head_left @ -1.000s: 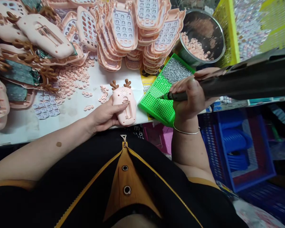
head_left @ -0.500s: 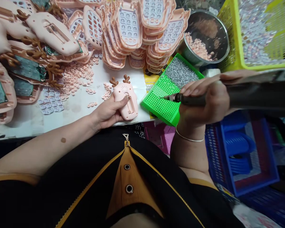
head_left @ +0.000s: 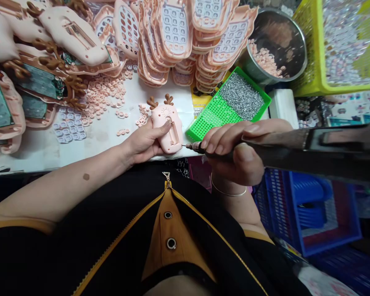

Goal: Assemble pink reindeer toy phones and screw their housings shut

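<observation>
My left hand [head_left: 146, 142] is closed round a pink deer-shaped toy phone [head_left: 165, 117] with brown antlers, its thumb lying across the back. The toy's back faces up and shows an uncovered battery compartment. In my right hand [head_left: 237, 150] is a dark electric screwdriver [head_left: 280, 150], pointing left. Its thin bit reaches the toy's lower right corner, by a screw hole; whether a screw sits on the tip is too small to tell. Just beyond my right hand lies a green perforated basket [head_left: 214, 111] with many small silver screws [head_left: 242, 95].
Stacked pink shells [head_left: 175, 31] with keypads stand behind the toy. Half-assembled toys [head_left: 74, 37] and loose pink button pieces [head_left: 105, 92] lie to the left. A metal bowl [head_left: 300, 61] and a yellow basket [head_left: 314, 65] are at back right; a blue crate [head_left: 296, 213] stands lower right.
My right hand has brought the screwdriver left and down, from over the green basket to the toy's lower right corner. My left hand keeps its hold on the toy.
</observation>
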Motion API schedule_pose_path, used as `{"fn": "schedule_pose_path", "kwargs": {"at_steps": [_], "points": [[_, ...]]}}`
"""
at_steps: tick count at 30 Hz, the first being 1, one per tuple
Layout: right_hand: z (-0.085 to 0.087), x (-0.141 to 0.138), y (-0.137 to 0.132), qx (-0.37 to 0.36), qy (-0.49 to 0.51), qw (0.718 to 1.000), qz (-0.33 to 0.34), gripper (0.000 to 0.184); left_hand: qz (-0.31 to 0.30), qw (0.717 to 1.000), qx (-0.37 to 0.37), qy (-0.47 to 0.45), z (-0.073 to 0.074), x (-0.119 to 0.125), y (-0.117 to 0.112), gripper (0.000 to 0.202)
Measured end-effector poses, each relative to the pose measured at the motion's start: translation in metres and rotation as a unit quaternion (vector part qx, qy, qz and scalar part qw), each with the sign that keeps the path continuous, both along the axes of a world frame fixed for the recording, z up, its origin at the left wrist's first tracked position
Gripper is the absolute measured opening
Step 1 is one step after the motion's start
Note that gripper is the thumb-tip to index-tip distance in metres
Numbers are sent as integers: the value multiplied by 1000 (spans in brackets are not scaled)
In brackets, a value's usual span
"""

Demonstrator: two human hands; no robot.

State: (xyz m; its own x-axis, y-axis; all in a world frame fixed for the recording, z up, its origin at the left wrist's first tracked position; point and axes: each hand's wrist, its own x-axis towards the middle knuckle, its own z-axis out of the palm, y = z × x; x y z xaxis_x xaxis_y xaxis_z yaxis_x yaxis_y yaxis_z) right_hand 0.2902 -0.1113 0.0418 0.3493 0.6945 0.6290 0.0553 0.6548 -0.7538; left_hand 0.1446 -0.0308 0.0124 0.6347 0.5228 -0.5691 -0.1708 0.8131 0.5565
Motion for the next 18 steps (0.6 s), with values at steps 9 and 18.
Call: {"fn": "schedule_pose_path", "kwargs": {"at_steps": [9,18], "points": [[-8,2,9,36,10,995,88,19,-17,1000,1,15,0,0,2,42],[-5,5,1,10,-21,990,137,16,-28,998,37,49,5,2,0,46]]}}
